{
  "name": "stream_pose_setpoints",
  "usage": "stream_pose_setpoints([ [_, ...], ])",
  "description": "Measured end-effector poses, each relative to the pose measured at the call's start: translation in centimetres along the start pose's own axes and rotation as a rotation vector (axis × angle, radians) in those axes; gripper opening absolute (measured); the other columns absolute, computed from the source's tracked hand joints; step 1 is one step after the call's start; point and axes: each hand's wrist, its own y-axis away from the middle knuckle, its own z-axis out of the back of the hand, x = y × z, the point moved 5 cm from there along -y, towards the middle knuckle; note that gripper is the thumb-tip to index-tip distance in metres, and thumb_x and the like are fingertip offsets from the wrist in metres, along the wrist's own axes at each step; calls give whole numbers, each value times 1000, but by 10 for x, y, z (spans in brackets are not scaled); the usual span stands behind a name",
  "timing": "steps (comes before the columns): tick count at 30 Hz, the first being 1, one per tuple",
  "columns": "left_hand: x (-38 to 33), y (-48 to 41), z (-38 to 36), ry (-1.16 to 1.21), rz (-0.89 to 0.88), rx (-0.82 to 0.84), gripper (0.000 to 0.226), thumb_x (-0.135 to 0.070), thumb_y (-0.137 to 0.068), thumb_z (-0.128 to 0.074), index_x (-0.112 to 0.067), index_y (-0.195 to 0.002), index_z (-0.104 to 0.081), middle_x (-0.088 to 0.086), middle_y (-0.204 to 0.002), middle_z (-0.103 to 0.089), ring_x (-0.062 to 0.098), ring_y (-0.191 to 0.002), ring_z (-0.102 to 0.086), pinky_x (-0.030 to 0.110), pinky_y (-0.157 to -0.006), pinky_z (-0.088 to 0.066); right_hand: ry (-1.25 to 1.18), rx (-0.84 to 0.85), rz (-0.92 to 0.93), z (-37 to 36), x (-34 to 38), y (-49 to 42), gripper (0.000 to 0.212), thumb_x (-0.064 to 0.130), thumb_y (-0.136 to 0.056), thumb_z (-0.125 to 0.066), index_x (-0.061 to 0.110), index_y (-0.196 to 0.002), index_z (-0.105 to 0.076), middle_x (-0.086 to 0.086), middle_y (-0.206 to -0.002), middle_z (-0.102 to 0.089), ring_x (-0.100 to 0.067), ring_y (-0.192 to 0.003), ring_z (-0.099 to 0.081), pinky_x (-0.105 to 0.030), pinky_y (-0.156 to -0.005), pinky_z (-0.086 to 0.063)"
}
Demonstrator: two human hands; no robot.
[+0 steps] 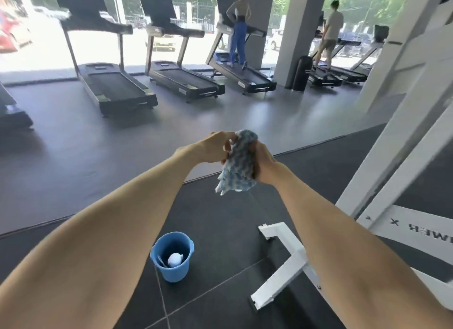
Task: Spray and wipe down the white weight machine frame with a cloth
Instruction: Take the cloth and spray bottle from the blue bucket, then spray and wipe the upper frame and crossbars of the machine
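Note:
A bunched blue-and-white cloth (239, 163) hangs in front of me at arm's length, held by both hands. My left hand (217, 147) pinches its upper left part, and my right hand (263, 165) grips it from the right side. The white weight machine frame (402, 142) rises along the right edge, with its white floor foot (284, 260) below my right forearm. On the dark floor between my arms stands a blue bucket (172, 257) with a white object inside, perhaps a spray bottle.
Several black treadmills (117, 88) line the window at the back. Two people walk on the treadmills at the right. A grey pillar (296, 34) stands behind the cloth, with a black bin (302, 73) at its base. Dark tiled floor lies around the bucket.

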Motion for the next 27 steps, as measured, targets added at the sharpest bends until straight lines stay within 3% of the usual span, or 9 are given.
stream_pose_setpoints([
  [3, -45, 11, -8, -28, -51, 49, 39, 8, -85, -55, -15, -116, -55, 4, -100, -64, 15, -71, -58, 28, -80, -52, -42, -120, -12, 34, 6, 46, 51, 40, -97, -39, 0, -123, -57, -23, -118, -62, -39, -105, -62, -53, -98, -45],
  [5, -90, 20, -24, -32, -99, 102, 36, 6, -85, -56, -19, -111, -54, 4, -95, -69, 18, -73, -63, 39, -91, -53, -16, -238, 12, 70, 9, 86, 53, 46, -96, -44, 1, -120, -59, -19, -115, -65, -33, -102, -65, -47, -96, -48],
  [8, -133, 28, -46, -57, -155, 116, 31, 3, -87, -60, -9, -115, -59, 7, -99, -66, 22, -81, -62, 30, -79, -53, 346, -477, 11, 112, 11, 137, 41, 33, -94, -49, -1, -115, -53, -12, -112, -60, -21, -96, -58, -28, -80, -46],
  [11, -196, 39, -75, -105, -280, 144, 34, -1, -87, -64, -3, -121, -59, 12, -113, -65, 26, -101, -58, 16, -63, -41, 571, -649, -7, 163, 14, 203, 26, 19, -94, -48, 3, -114, -46, -14, -110, -53, -24, -100, -52, -27, -78, -37],
  [13, -238, 49, -91, -117, -334, 160, 33, -3, -88, -64, -3, -121, -61, 13, -118, -66, 28, -111, -58, 20, -75, -42, 649, -741, -34, 197, 17, 243, 31, 17, -94, -48, -1, -119, -46, -14, -113, -54, -28, -106, -53, -31, -83, -38],
  [15, -275, 60, -108, -110, -372, 188, 33, -3, -88, -64, -4, -121, -62, 12, -118, -66, 27, -112, -60, 27, -86, -44, 670, -810, -70, 223, 20, 283, 29, 16, -94, -46, 0, -119, -43, -12, -107, -49, -25, -98, -51, -31, -81, -39],
  [21, -389, 87, -166, -65, -530, 233, 20, -9, -91, -64, -4, -110, -67, 12, -113, -68, 26, -109, -62, 31, -90, -47, 724, -953, -136, 296, 21, 399, 41, 20, -97, -43, -1, -133, -36, -21, -133, -49, -33, -118, -51, -29, -83, -39],
  [24, -448, 106, -192, 13, -559, 208, 21, -9, -93, -60, -3, -112, -67, 16, -117, -67, 28, -112, -60, 28, -88, -42, 799, -881, -97, 323, 19, 447, 43, 18, -97, -43, 13, -137, -29, -21, -122, -55, -27, -81, -57, -28, -64, -38],
  [27, -513, 128, -219, 139, -579, 177, 25, -7, -92, -63, 3, -114, -64, 21, -117, -66, 33, -109, -61, 30, -87, -44, 826, -860, -86, 364, 19, 498, 50, 10, -98, -35, 31, -142, -23, -19, -114, -47, -15, -53, -40, -24, -45, -34],
])
